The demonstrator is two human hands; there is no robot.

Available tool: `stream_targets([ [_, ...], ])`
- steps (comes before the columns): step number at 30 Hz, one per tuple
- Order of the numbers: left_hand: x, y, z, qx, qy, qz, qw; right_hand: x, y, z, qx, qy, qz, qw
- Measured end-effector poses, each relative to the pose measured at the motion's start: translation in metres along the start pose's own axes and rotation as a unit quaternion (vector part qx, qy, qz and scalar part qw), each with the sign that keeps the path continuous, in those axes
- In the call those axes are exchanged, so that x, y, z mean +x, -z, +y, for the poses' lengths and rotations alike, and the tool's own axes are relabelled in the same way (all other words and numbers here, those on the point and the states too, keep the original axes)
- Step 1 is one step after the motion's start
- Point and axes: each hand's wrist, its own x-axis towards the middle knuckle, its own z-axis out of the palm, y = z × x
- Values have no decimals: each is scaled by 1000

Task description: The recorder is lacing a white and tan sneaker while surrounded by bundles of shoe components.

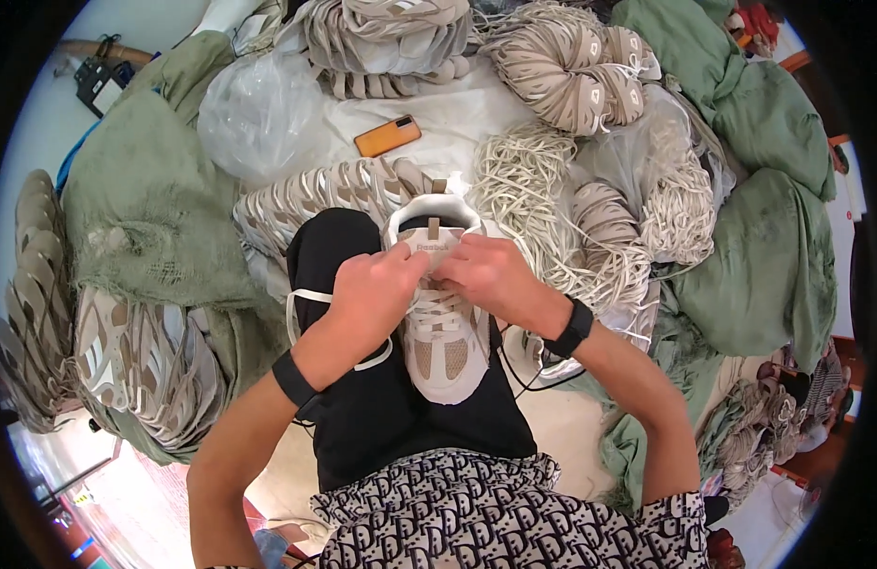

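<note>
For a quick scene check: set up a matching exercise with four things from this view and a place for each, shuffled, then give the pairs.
1. shoe
2. orange phone
3. pile of white laces
4. clear plastic bag

A. on white cloth, behind the stacked uppers
B. on the lap, under both hands
C. far left of the phone
D. right of the shoe's heel

Pairs: 1-B, 2-A, 3-D, 4-C

Beige-white shoe upper on lap, toe toward person; cream lace partly threaded.
</note>
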Motion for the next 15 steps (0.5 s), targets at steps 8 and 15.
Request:
stream_targets([
  [8,-2,-1,4,4,36,0,999,6,-1,5,41,-20,3,999],
  [15,-2,2,1,-17,51,-18,998,4,-9,0,103,-35,71,991],
])
